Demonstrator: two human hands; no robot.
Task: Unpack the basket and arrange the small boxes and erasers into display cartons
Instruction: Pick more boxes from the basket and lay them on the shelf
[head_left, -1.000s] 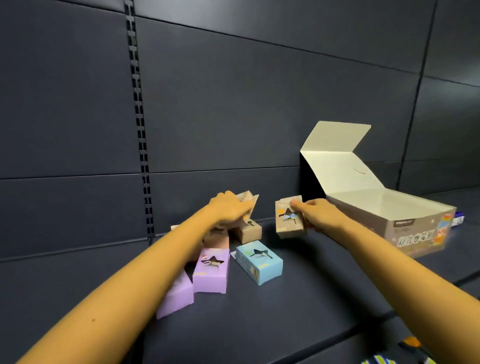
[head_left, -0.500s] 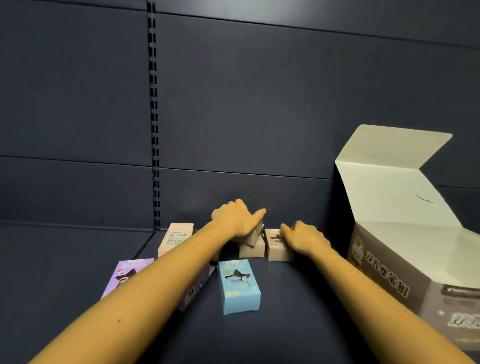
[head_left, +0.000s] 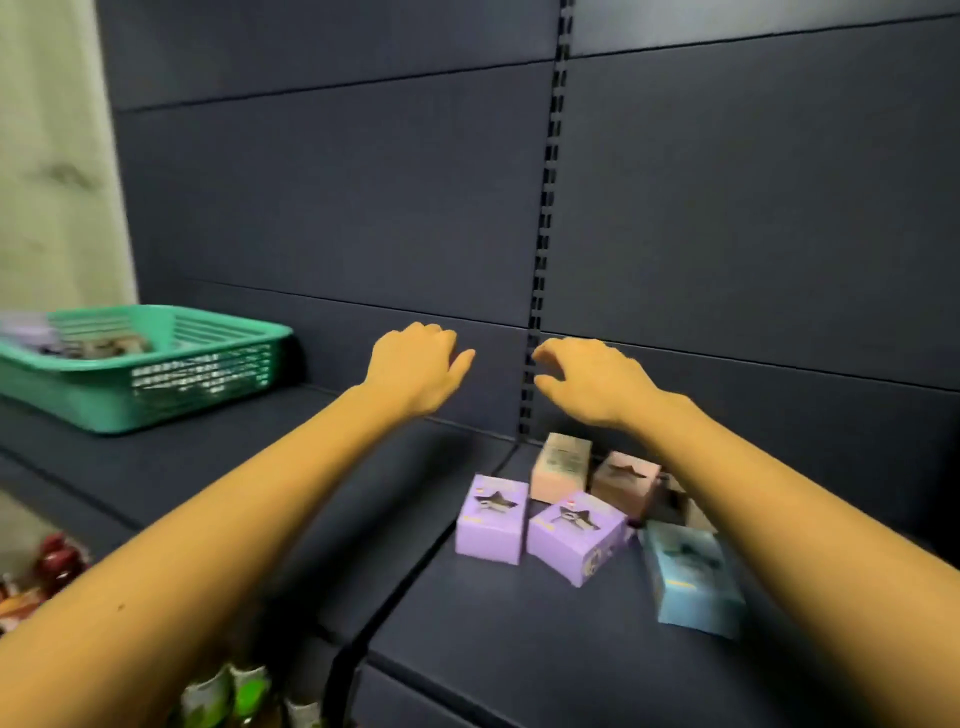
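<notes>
Nearest on the shelf (head_left: 519, 649) lies a blue box (head_left: 691, 577). Two purple boxes (head_left: 491, 517), a pink box (head_left: 561, 467) and a brown box (head_left: 623, 480) cluster just behind it. All are loose, and no display carton is in view. Beyond and above them the left hand (head_left: 415, 369) and right hand (head_left: 592, 382) hover empty, fingers loosely curled, clear of every box. Farther left, the green basket (head_left: 104, 400) seems to hold more items, though they are too blurred to identify, so the unpacking looks unfinished.

Small boxes (head_left: 540, 519) printed, blurred, no text readable
</notes>
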